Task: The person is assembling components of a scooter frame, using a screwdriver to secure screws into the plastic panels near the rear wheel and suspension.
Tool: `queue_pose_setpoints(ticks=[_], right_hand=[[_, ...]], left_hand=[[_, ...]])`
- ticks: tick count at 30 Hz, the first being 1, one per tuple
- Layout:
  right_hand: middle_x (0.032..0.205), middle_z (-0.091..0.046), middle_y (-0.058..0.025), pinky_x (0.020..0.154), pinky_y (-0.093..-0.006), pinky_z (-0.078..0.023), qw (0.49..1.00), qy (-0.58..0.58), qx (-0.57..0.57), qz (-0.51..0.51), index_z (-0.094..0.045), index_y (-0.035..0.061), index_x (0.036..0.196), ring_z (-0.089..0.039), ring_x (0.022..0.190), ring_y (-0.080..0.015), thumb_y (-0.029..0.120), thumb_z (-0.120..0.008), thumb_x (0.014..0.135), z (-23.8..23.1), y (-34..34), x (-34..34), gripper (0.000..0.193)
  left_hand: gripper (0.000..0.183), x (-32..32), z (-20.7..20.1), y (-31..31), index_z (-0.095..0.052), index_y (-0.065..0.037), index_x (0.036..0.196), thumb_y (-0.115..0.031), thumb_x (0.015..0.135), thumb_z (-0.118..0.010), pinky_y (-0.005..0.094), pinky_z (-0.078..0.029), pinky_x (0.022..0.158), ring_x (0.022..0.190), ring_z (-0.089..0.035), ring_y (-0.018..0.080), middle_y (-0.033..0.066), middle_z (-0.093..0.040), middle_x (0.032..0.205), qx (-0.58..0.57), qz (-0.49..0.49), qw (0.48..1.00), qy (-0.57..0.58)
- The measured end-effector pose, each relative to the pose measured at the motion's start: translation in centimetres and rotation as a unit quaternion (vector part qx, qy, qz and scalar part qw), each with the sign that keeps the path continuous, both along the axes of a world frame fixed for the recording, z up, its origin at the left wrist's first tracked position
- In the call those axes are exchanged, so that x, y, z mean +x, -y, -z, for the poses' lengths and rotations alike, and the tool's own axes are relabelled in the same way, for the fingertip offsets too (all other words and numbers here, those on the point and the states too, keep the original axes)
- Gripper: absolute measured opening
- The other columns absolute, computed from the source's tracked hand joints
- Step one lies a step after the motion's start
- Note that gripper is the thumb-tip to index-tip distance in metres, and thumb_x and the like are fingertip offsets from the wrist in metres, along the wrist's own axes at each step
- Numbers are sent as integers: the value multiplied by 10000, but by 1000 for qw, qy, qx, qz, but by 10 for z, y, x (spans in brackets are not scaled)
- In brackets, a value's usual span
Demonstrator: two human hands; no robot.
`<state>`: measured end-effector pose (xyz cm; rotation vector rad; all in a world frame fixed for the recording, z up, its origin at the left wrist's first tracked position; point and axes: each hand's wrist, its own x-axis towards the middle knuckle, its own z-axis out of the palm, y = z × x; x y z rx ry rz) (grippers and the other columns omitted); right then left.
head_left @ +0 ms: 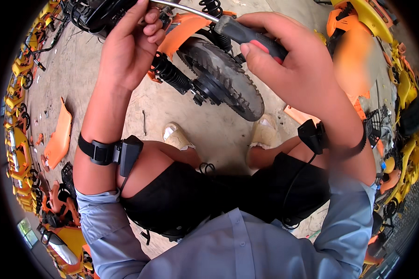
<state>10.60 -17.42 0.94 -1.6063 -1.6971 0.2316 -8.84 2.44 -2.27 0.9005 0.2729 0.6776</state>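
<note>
My right hand [295, 63] is wrapped round the black and red handle of a screwdriver [235, 30]. Its bright metal shaft runs left toward my left hand and the top edge of the picture. My left hand [132, 44] has its fingers curled in and its thumb and forefinger together beside a black vehicle part [95, 16]. What these fingers pinch, and the screwdriver's tip, I cannot make out. Below and between my hands is a knobbly black wheel [233, 79] with an orange mudguard [186, 30] and a black coil-spring shock absorber [172, 74].
Loose orange panels lie on the concrete floor, one a long curved panel [60, 135] at the left. Yellow and orange vehicle parts [407, 88] are piled along the right, and a row of yellow vehicles [21, 158] lines the left. My sandalled feet [177, 137] stand below the wheel.
</note>
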Motion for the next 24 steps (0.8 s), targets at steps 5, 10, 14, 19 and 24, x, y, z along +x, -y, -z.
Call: queue_pose_setpoints(ticks=[5,10,14,19,24], right_hand=[[987,-668,-87,797,-293,-528,979,-172,-95,-58,-594,-4,1175,-641,883,-155,86,-664,866,16,-3,10,329],[999,-668,-90,850,-305,-514,948,-240,-165,-129,-551,6,1201,-644,913,-165,139,-702,861,26,-4,14,395],[970,-652,-113,823,-338,-511,964,-170,-165,-123,-540,17,1184,-642,867,-237,176,-719,859,26,0,3,404],[916,-642,-177,764,-406,-510,863,155,-455,-157,-584,12,1037,-637,873,-333,208,-655,874,16,10,-20,265],[858,-663,-251,759,-470,-510,638,187,-631,-400,-702,-34,842,-652,839,-417,197,-580,790,137,29,-90,266]], left_hand=[[311,5,-1,7,-572,37,1206,-214,1034,-512,218,-348,616,677,-378,58,-25,-422,772,109,-54,992,-37],[215,14,-14,36,-642,-24,1078,-217,1000,-591,177,-382,534,580,-464,59,-13,-551,715,137,-131,978,-82],[179,7,-22,43,-635,-22,1028,-190,1005,-579,172,-364,540,573,-445,34,-26,-545,690,245,-175,951,-69],[124,-6,-33,54,-609,7,996,-115,996,-586,180,-409,610,695,-502,26,-17,-591,800,450,-176,876,-4],[90,-13,-37,50,-600,27,979,-62,975,-590,196,-436,613,697,-519,33,-2,-589,778,478,-161,862,-50]])
